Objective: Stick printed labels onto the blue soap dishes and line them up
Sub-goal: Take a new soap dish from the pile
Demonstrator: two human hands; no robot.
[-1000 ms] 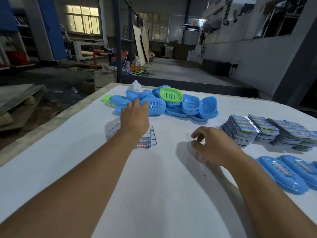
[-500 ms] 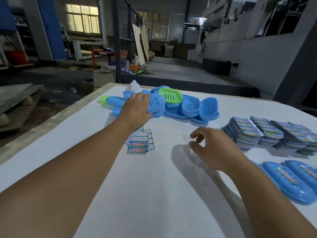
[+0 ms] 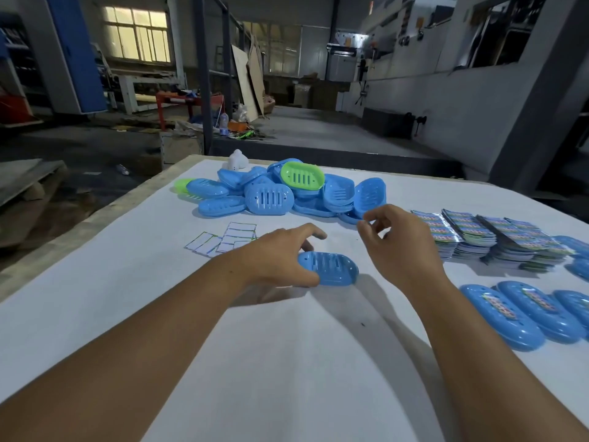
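Blue plastic soap dish, judged light, stiff, slick: my left hand gripped its end; right hand loosely curled, empty.

Single head cam, looking fwd and down over white table, both forearms close below.

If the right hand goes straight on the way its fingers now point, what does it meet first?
Probably the pile of blue dishes. The right hand points away and a little left, fingertips close to the pile's near edge, with nothing visible between. Depth is unclear, so it may pass above.
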